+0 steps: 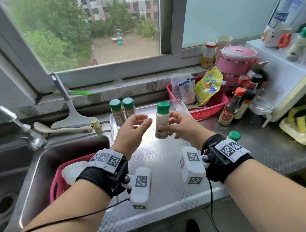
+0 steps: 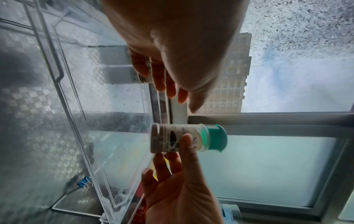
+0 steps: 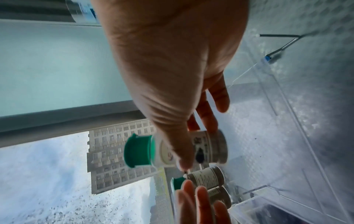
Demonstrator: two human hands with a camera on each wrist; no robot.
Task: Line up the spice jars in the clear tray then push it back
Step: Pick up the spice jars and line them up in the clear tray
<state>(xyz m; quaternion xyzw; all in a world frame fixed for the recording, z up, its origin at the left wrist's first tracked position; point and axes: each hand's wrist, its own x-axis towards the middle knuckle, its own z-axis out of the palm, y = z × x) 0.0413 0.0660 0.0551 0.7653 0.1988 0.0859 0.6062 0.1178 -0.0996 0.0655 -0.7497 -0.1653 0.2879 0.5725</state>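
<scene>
A white spice jar [image 1: 161, 121] with a green cap is upright in the air over the clear tray [image 1: 113, 121], gripped low down by my right hand [image 1: 174, 126]. In the right wrist view the thumb and fingers of my right hand [image 3: 193, 142] pinch this jar [image 3: 212, 147]. My left hand [image 1: 140, 122] hovers just left of it, fingers relaxed, holding nothing. Two more green-capped jars [image 1: 116, 112] [image 1: 128, 107] stand side by side in the tray's far left corner. Another green-capped jar [image 1: 234, 136] stands on the counter behind my right wrist, mostly hidden.
A sink [image 1: 45, 166] with a pink basin [image 1: 56, 183] lies left of the tray. A red basket [image 1: 210, 109] of packets, sauce bottles [image 1: 230, 108] and a pink container [image 1: 238, 60] crowd the right. Window sill behind; sponges [image 1: 303, 122] at far right.
</scene>
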